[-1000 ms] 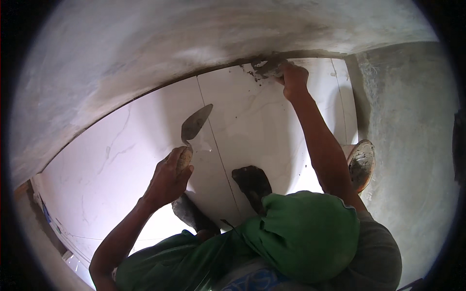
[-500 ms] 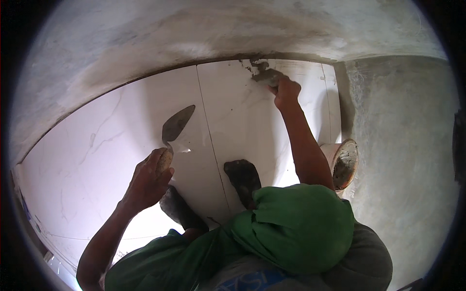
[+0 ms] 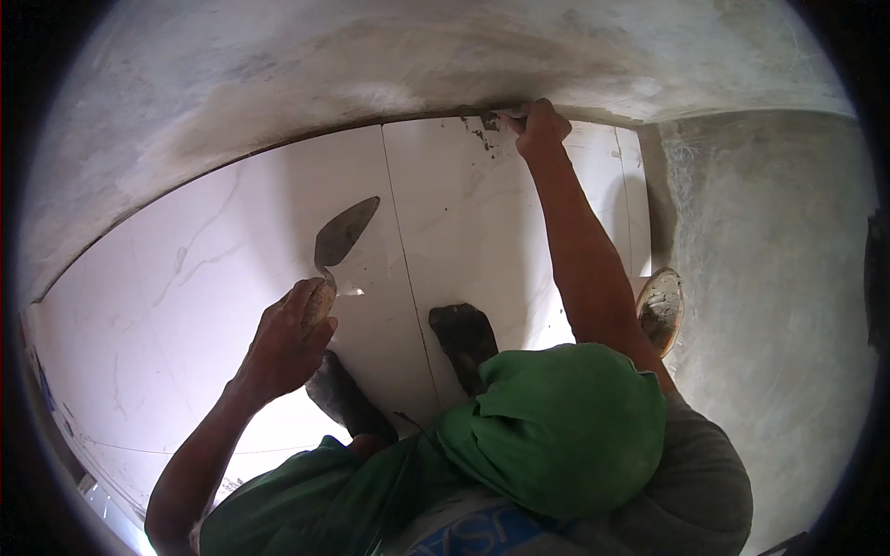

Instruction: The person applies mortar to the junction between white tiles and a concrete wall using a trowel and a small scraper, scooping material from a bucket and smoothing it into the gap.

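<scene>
My left hand [image 3: 278, 345] is closed round the wooden handle of a pointed trowel [image 3: 347, 232], whose blade hangs over the large white tiles [image 3: 241, 241]. My right hand [image 3: 543, 128] reaches to the far edge of the tiles, where they meet the plastered wall [image 3: 371, 56]. Its fingers are closed on a flat greyish piece [image 3: 513, 115], mostly hidden, so its kind is not plain. Beside that hand, dark wet mortar [image 3: 488, 122] smears the tile edge, with small crumbs trailing nearer.
My dark shoes [image 3: 464, 338] rest on the tiles, either side of a thin joint. Right of my right forearm stands a bucket [image 3: 660, 310] crusted with mortar. A bare grey cement surface [image 3: 769, 278] lies along the right.
My right hand has moved farther away, up to the wall edge, with the flat piece. Less wet mortar shows on the tile there. The left hand and trowel have hardly shifted.
</scene>
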`<state>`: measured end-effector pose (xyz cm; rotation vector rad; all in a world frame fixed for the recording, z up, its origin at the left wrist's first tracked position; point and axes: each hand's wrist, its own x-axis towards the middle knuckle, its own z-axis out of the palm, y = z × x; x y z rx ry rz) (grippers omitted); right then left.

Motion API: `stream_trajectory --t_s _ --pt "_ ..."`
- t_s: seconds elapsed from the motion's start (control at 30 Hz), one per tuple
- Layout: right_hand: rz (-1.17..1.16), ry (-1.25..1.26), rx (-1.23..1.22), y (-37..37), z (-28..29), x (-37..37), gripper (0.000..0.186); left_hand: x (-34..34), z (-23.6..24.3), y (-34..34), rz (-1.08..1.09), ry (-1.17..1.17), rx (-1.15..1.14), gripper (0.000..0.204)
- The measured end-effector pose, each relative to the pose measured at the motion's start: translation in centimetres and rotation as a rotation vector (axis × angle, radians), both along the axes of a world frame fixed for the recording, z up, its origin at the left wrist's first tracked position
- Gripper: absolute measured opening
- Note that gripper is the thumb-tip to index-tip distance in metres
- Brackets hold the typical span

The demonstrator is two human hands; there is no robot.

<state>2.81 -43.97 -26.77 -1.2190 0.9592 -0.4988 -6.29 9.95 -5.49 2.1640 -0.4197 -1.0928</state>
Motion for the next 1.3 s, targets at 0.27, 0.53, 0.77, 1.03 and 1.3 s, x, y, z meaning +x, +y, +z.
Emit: stream_trajectory --t_s 0.27,0.53,0.77,1.03,1.3 --pt "-0.151 -0.171 0.234 6.4 6.2 -8.5 0.026 0.2 0.7 -0.7 0.007 0.001 0.021 0.050" --pt "-0.243 0.060 0.275 10.5 6.4 -3.9 0.032 0.5 0.9 -1.1 -0.004 0.047 0.037 0.051" --pt "-0.117 0.154 0.227 12.0 6.1 3.5 0.049 -0.1 0.5 0.3 0.010 0.081 0.076 0.051" --pt "-0.002 -0.146 0.319 8.7 3.0 1.5 0.028 -0.3 -0.5 1.5 -0.002 0.024 0.042 0.051" --pt "-0.033 0.021 -0.164 9.0 7.1 -12.5 0.018 0.8 -1.1 0.7 -0.078 -0.097 -0.024 0.047"
